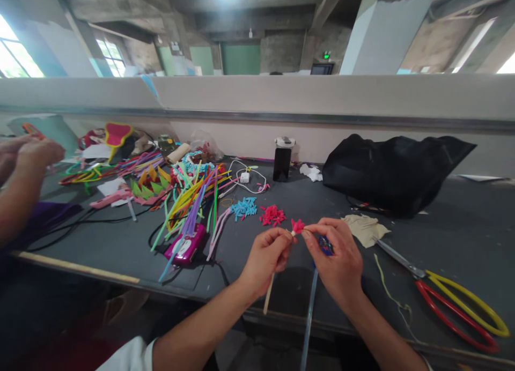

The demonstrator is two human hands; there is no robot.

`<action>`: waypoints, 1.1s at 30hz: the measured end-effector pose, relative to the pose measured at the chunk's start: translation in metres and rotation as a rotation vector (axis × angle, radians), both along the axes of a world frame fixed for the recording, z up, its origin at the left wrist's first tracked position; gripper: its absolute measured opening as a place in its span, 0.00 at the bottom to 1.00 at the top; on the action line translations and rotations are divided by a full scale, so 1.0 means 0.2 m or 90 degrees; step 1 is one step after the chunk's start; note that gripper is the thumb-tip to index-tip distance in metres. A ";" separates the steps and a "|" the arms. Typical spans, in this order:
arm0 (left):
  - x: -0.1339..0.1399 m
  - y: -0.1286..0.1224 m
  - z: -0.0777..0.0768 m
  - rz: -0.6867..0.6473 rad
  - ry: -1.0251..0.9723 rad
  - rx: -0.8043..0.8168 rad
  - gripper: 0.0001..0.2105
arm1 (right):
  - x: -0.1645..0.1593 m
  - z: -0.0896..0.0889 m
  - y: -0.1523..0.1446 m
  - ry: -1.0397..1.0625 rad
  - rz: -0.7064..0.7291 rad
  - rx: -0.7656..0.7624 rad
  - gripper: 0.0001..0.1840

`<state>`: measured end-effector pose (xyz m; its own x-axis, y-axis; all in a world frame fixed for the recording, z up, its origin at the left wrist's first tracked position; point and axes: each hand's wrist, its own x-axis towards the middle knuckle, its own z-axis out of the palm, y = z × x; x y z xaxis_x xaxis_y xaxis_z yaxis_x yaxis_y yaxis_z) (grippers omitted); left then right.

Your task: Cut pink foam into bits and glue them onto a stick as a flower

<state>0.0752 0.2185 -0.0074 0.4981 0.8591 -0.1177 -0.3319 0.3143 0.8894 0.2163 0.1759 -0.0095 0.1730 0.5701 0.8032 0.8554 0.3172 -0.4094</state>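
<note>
Between my two hands is a small pink flower point(298, 226) with a pale base, on what looks like a thin wooden stick point(269, 295) that slants down from my left hand. My left hand point(270, 253) is closed, pinching the flower's base between thumb and forefinger. My right hand point(336, 250) pinches at the right side of the pink petals; whether it holds a separate petal is too small to tell. Just behind my hands lie a pile of pink petal pieces point(272, 215) and a pile of blue pieces point(243, 208).
Large scissors point(418, 272) with red and yellow handles lie right, near a beige cloth point(365, 229). A black bag point(396, 172) and a phone point(282, 163) stand behind. Left are coloured pipe cleaners point(193, 199), a purple device point(185, 246) and another person's hands point(34, 151).
</note>
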 end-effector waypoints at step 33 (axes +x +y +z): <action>-0.02 0.02 0.01 0.003 -0.037 -0.001 0.11 | 0.04 -0.04 0.03 0.028 -0.014 -0.024 0.04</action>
